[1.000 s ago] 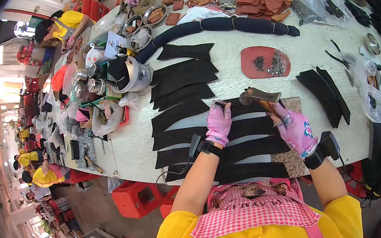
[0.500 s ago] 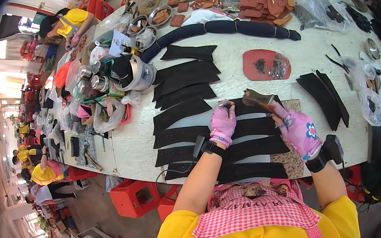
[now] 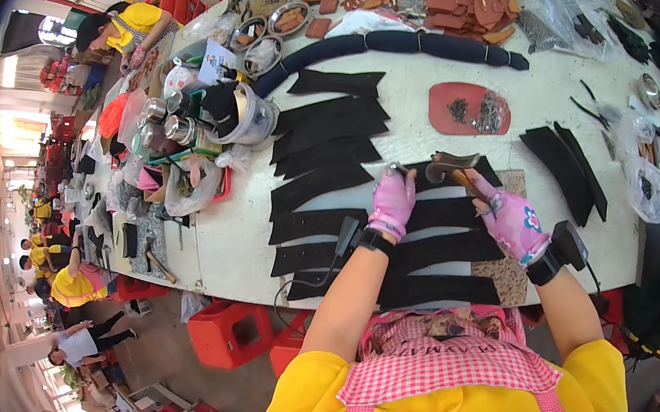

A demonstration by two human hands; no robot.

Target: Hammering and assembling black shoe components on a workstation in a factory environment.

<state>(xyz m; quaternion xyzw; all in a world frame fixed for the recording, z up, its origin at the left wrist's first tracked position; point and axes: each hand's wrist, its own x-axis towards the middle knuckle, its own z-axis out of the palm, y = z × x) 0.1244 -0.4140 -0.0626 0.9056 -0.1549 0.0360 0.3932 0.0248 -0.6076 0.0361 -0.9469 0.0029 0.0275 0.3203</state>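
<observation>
A hammer (image 3: 450,168) with a dark curved metal head and a wooden handle is gripped in my right hand (image 3: 512,225), in a pink patterned glove. My left hand (image 3: 391,202), also in a pink glove, is pinched closed at the far end of the black strips, left of the hammer head. Something small and dark shows at its fingertips, too small to name. Under and beside both hands lie several curved black strips (image 3: 440,212) in rows. Another overlapping group of black strips (image 3: 329,125) lies to the left.
A red mat (image 3: 443,119) with small metal bits lies ahead; two black pieces (image 3: 557,172) lie right of it. Beyond runs a long dark padded roll (image 3: 389,42). A cluttered tub (image 3: 253,122) stands left. Pliers (image 3: 592,107) lie far right. Red stools (image 3: 229,336) stand below the table edge.
The hammer head has risen slightly and turned, so its curved side profile shows now. My left hand stays pinched at nearly the same place. The whole view has shifted a little.
</observation>
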